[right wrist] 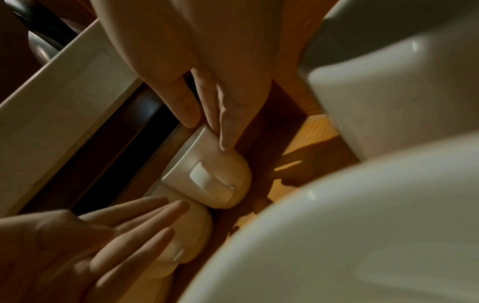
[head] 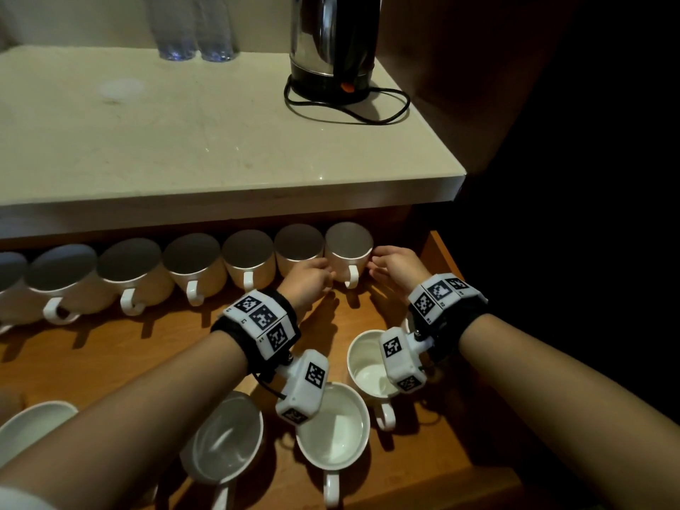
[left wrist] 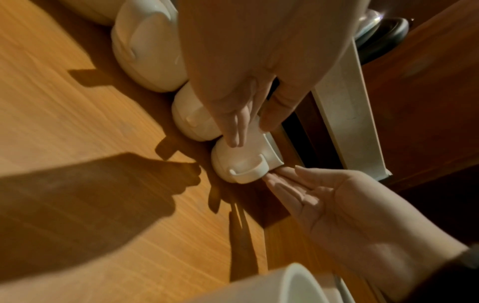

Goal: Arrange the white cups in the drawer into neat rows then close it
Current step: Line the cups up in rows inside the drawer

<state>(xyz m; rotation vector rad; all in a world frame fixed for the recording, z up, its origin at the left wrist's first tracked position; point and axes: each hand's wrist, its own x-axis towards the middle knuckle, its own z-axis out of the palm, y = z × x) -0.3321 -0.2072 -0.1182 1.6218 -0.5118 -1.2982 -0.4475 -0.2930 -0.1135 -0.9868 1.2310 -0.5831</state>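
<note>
Drawer [head: 438, 259]: wooden, pulled out beneath a pale counter [head: 228, 152]; floor lit orange-brown, with cup shadows falling toward 6 o'clock.

Back row of cups [head: 191, 263]: seven white cups in the head view, upright, set side by side along the 12 o'clock edge of the drawer, handles pointing toward 6 o'clock (the leftmost is cut by the frame edge).

End cup [head: 347, 252]: the row's last cup, at about 1 o'clock in the drawer, touching its neighbour [head: 298, 248] on the 9 o'clock side; its handle faces the person.

Left hand [head: 307, 277]: fingers straight and close together, fingertips laid against the end cup's 9 o'clock side, thumb near the rim (seen best from the left wrist). It touches the cup without wrapping it.

Right hand [head: 395, 265]: palm flat, fingers straight, fingertips at the end cup's 3 o'clock side by the handle; spread narrow, nothing enclosed.

Front cups: four white cups at the drawer's 6 o'clock edge, upright and loosely spaced. One [head: 368, 366] lies under the right wrist, one [head: 335, 432] under the left wrist, one [head: 224, 443] further toward 9 o'clock, and one [head: 33, 425] is partly hidden by the left forearm.

Counter items: steel kettle [head: 333, 42] on a black base with a looped cord [head: 353, 108], at 1 o'clock; two clear bottles [head: 195, 27] at 11 o'clock.
</note>
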